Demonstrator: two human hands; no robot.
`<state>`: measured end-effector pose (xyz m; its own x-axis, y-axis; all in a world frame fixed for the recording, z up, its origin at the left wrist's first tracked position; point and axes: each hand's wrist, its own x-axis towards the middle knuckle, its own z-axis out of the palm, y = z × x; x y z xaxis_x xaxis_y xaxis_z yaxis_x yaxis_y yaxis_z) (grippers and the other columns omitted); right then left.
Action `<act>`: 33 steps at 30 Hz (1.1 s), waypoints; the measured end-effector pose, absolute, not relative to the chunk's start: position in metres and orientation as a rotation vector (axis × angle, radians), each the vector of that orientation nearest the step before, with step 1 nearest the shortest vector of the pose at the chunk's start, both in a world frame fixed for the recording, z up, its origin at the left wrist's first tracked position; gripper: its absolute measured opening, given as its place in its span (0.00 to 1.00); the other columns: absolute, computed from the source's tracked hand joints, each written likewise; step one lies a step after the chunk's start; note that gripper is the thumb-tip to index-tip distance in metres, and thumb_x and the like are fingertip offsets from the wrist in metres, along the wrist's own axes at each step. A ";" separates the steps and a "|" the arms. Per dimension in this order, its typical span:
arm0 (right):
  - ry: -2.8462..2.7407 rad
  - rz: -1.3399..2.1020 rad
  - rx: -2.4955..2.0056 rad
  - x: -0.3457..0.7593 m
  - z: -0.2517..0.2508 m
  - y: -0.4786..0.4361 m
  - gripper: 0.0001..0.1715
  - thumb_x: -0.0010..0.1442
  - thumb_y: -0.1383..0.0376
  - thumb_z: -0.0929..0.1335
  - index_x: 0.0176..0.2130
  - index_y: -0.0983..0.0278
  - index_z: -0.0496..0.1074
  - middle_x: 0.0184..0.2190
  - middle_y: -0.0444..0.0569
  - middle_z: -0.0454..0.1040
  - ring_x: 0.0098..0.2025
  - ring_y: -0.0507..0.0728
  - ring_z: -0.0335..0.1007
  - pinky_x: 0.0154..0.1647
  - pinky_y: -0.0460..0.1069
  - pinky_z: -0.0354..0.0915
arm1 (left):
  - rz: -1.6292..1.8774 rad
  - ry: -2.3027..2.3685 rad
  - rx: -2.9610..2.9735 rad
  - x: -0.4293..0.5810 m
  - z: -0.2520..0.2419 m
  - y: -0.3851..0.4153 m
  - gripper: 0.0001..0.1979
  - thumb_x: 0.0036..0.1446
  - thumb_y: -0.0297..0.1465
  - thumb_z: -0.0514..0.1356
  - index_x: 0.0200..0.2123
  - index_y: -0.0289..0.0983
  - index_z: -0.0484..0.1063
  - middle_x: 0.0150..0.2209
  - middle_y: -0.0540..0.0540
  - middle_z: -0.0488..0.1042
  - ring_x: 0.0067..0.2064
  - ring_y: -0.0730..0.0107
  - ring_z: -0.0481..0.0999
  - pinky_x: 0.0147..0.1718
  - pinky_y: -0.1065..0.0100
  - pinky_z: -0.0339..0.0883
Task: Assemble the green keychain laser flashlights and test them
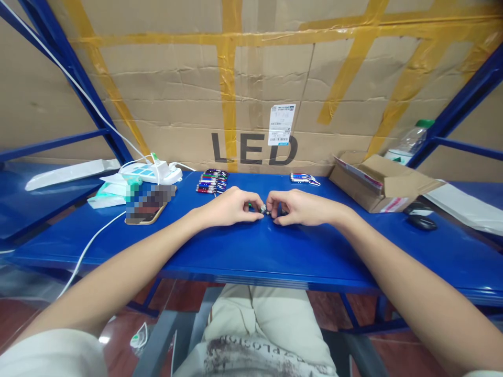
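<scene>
While the left hand (231,207) pinches a small metallic part (263,208) at the frame's centre, apparently to steady it, the right hand (301,207) curls narrowly just beside it, its grip, if any, impossible to tell. Coloured cylinders (212,181) lie aligned on the counter (251,256), above left of centre, probably for easy reach; a phone (151,207) at left and an open carton (365,192) at right limit side room.

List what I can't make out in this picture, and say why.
All in the head view:
1. Small parts between the left hand and right hand: partly covered by both, and too small to identify.
2. Phone: screen blurred by pixelation.
3. White label: fine print too small.
4. Cardboard box: inside hidden by flaps and walls.
5. Left sleeve: cut off by the picture's edge.
</scene>
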<state>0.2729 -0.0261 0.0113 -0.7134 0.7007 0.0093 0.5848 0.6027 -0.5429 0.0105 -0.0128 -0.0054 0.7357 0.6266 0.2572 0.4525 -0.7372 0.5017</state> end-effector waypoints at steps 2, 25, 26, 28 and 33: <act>-2.629 0.759 -1.058 0.272 0.010 -0.026 0.14 0.58 0.67 0.74 0.45 0.59 0.73 0.41 0.45 0.86 0.36 0.56 0.77 0.36 0.49 0.66 | 0.585 0.834 2.457 0.011 -0.007 -0.012 0.14 0.63 0.39 0.71 0.46 0.37 0.85 0.30 0.49 0.82 0.30 0.69 0.78 0.34 0.69 0.67; -2.736 0.650 -1.180 0.274 0.011 -0.027 0.18 0.60 0.67 0.72 0.51 0.59 0.72 0.42 0.45 0.85 0.36 0.57 0.77 0.35 0.49 0.64 | 0.540 0.792 2.301 0.011 -0.008 -0.011 0.18 0.61 0.43 0.72 0.43 0.34 0.85 0.30 0.49 0.80 0.30 0.73 0.72 0.31 0.71 0.64; -2.737 0.660 -1.176 0.274 0.011 -0.027 0.18 0.60 0.68 0.72 0.51 0.59 0.72 0.41 0.45 0.85 0.36 0.57 0.77 0.35 0.49 0.64 | 0.543 0.789 2.302 0.011 -0.008 -0.011 0.17 0.61 0.43 0.72 0.43 0.34 0.85 0.30 0.49 0.80 0.30 0.72 0.72 0.31 0.71 0.64; -2.737 0.669 -1.170 0.273 0.011 -0.028 0.18 0.59 0.69 0.71 0.50 0.59 0.72 0.41 0.45 0.85 0.35 0.57 0.76 0.34 0.49 0.64 | 0.545 0.785 2.303 0.011 -0.008 -0.012 0.17 0.60 0.42 0.72 0.44 0.35 0.85 0.30 0.49 0.80 0.30 0.72 0.73 0.32 0.71 0.65; -2.675 0.641 -1.122 0.271 0.011 -0.028 0.19 0.59 0.70 0.71 0.50 0.60 0.72 0.41 0.46 0.85 0.36 0.56 0.76 0.35 0.49 0.64 | 0.545 0.780 2.318 0.012 -0.008 -0.013 0.16 0.61 0.42 0.72 0.44 0.35 0.85 0.31 0.49 0.80 0.31 0.72 0.73 0.32 0.71 0.65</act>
<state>0.2713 -0.0279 0.0105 -0.7025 0.7116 -0.0088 0.6384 0.6246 -0.4498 0.0117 -0.0125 -0.0084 0.7395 0.6491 0.1784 0.3907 -0.6296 0.6715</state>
